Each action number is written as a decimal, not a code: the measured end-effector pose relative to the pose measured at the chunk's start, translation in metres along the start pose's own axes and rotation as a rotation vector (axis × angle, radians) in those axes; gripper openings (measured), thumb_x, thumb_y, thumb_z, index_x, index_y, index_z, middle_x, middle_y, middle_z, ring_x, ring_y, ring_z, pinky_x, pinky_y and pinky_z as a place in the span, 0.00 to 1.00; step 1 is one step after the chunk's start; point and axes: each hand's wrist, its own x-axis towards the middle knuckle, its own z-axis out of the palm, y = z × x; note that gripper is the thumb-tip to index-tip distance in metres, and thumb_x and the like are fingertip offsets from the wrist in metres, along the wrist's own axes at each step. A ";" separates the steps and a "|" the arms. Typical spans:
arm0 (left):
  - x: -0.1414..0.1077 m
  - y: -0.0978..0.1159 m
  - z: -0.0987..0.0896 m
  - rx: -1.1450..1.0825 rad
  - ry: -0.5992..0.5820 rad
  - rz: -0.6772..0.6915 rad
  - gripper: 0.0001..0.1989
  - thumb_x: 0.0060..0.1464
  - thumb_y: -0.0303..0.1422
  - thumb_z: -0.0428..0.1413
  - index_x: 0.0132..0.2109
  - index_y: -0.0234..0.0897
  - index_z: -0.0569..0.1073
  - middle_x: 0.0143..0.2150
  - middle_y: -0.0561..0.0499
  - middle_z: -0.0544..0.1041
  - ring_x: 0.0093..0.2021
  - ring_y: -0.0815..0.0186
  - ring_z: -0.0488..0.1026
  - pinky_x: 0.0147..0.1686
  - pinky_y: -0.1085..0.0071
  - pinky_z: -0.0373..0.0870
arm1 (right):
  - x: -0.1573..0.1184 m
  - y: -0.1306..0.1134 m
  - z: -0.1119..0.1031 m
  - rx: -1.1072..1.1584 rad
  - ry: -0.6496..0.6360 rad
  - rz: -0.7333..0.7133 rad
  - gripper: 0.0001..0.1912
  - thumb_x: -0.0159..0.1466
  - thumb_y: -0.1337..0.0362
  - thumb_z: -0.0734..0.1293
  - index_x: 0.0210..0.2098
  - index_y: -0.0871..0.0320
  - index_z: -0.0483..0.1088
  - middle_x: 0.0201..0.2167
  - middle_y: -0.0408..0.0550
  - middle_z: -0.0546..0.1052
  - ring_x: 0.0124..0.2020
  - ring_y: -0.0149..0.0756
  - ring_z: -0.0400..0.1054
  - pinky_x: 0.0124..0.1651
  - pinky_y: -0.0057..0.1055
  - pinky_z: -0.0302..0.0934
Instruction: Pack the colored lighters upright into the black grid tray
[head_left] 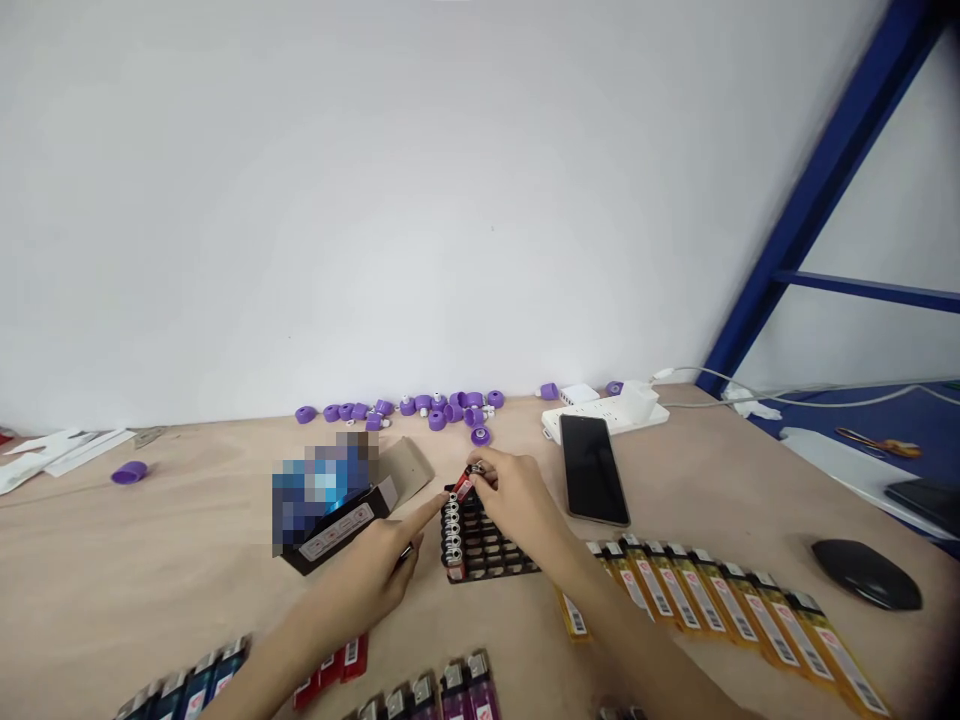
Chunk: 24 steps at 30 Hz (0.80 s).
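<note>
My right hand (510, 492) pinches a red lighter (463, 487) over the top left part of a black slotted tray (499, 555). A column of upright lighters (453, 535) fills the tray's left side, their metal tops showing. My left hand (394, 560) reaches in from the left, its index finger extended to the top of that column. Its other fingers are curled round a dark, metal-topped item (406, 552), perhaps a lighter, mostly hidden. An open dark box (337, 530), partly blurred, stands left of the tray.
Yellow lighters (694, 590) lie in a row at right; blue (199, 685), red (352, 657) and purple ones (481, 690) lie in front. Behind are purple caps (437, 420), a phone (595, 470) and a white power strip (611, 412). A black mouse (866, 573) rests far right.
</note>
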 end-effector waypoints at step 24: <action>-0.001 0.007 -0.004 -0.009 0.018 0.013 0.30 0.62 0.25 0.42 0.70 0.40 0.52 0.27 0.55 0.72 0.24 0.66 0.67 0.33 0.73 0.64 | -0.008 0.004 0.013 -0.139 -0.268 -0.209 0.27 0.62 0.80 0.57 0.55 0.56 0.71 0.41 0.52 0.79 0.43 0.40 0.74 0.44 0.29 0.63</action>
